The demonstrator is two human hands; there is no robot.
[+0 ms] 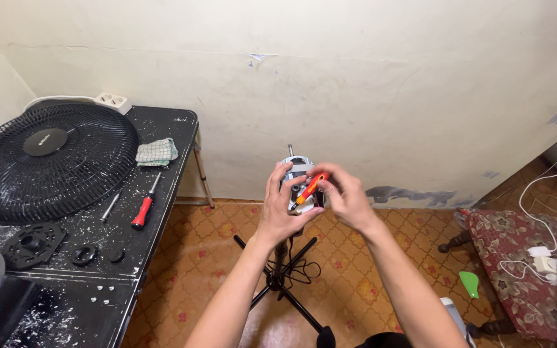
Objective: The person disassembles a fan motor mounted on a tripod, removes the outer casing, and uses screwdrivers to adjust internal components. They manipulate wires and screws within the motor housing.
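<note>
Fan motor: the grey motor head (296,169) sits at the centre of the frame, its thin shaft pointing up; your fingers cover most of its body, so its lower half is hard to make out.
Screwdriver in hand: a small orange-handled screwdriver (310,187) slants down to the left against the motor; its tip is hidden.
Right hand: your right hand (346,196) pinches the screwdriver handle from the right.
Left hand: your left hand (283,207) wraps the motor from the left, closed on it; both hands meet there.
Stand: the black stand (282,274) below is partly hidden by your forearms.
Table: the black paint-flecked table (162,212) fills the left of the frame, its near end cut off.
On the table: a black fan grille (49,161), a red-handled screwdriver (143,209), a checked cloth (156,152), black round parts (32,243).
Far right: white cables on a patterned cushion (504,245), cut off by the edge.
</note>
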